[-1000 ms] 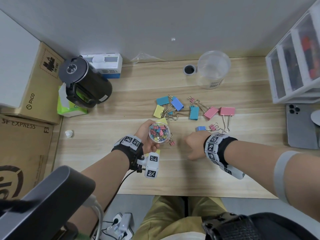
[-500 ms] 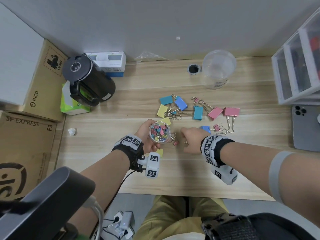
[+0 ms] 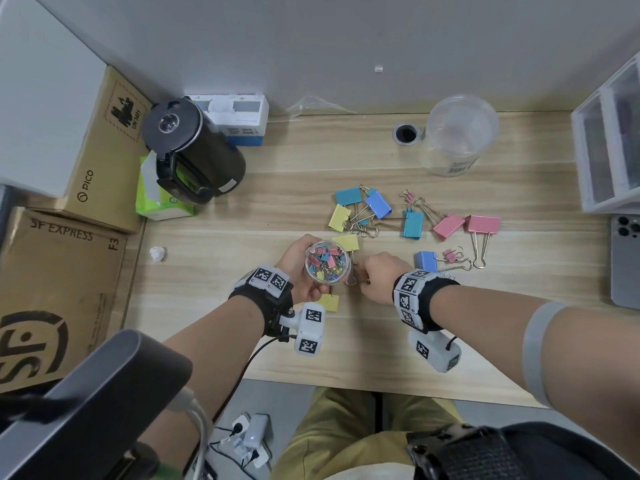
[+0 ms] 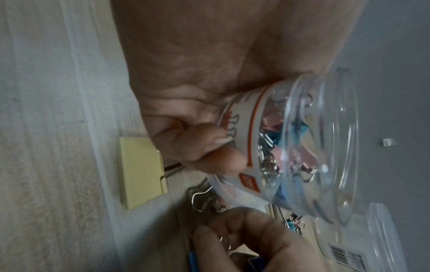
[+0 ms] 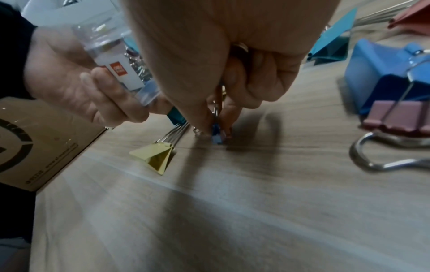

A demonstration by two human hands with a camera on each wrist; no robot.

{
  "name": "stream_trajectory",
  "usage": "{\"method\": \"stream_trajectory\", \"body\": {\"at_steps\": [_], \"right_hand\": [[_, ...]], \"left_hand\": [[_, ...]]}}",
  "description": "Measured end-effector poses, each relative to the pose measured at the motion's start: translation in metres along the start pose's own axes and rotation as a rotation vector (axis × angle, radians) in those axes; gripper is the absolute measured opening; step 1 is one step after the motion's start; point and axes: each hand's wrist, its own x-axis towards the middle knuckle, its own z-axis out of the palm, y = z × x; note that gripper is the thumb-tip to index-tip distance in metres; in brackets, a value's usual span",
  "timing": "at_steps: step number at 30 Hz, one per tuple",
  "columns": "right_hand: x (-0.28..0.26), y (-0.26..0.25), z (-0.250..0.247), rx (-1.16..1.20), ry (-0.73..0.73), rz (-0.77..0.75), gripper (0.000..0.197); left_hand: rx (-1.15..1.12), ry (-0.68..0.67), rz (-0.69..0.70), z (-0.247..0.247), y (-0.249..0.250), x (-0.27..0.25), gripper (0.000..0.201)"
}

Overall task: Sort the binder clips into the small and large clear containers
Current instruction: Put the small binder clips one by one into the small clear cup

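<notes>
My left hand [image 3: 300,271] grips the small clear container [image 3: 327,261], which is full of small coloured clips and held just above the table. In the left wrist view the container [image 4: 291,143] tilts with its mouth open. Right beside it my right hand [image 3: 359,277] pinches a small blue binder clip [image 5: 217,135] by its wire handles, with the clip touching the wood. The large clear container [image 3: 460,133] stands at the back right. Several large clips lie between them, among them a blue one [image 3: 379,204], a pink one [image 3: 483,223] and a yellow one [image 3: 329,302].
A black kettle [image 3: 194,150] and a green tissue pack [image 3: 159,202] stand at the back left. Cardboard boxes [image 3: 59,289] line the left side. A drawer unit [image 3: 609,150] and a phone [image 3: 625,258] sit at the right edge. A cable hole [image 3: 406,134] lies next to the large container.
My right hand has moved left across the table to the small container and closed its fingertips on a small clip there. The left hand has kept hold of the container.
</notes>
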Motion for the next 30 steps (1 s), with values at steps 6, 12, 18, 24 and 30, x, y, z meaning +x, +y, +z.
{"method": "stream_trajectory", "body": {"at_steps": [6, 12, 18, 24, 30], "right_hand": [[0.0, 0.015, -0.029, 0.171, 0.075, -0.068, 0.01], [-0.004, 0.011, -0.088, 0.606, 0.323, -0.092, 0.016], [-0.024, -0.012, -0.1, 0.312, 0.147, -0.272, 0.011], [-0.045, -0.012, -0.103, 0.175, 0.168, -0.307, 0.017], [-0.054, 0.021, -0.117, 0.405, 0.291, -0.267, 0.022]], "left_hand": [[0.004, 0.025, -0.009, 0.004, 0.006, 0.004, 0.044], [0.045, 0.029, 0.002, 0.019, 0.015, 0.004, 0.045], [0.048, 0.043, 0.033, 0.046, 0.023, 0.01, 0.038], [0.01, 0.045, 0.066, 0.071, 0.025, 0.014, 0.036], [0.028, 0.05, 0.046, 0.081, 0.025, 0.019, 0.052]]}}
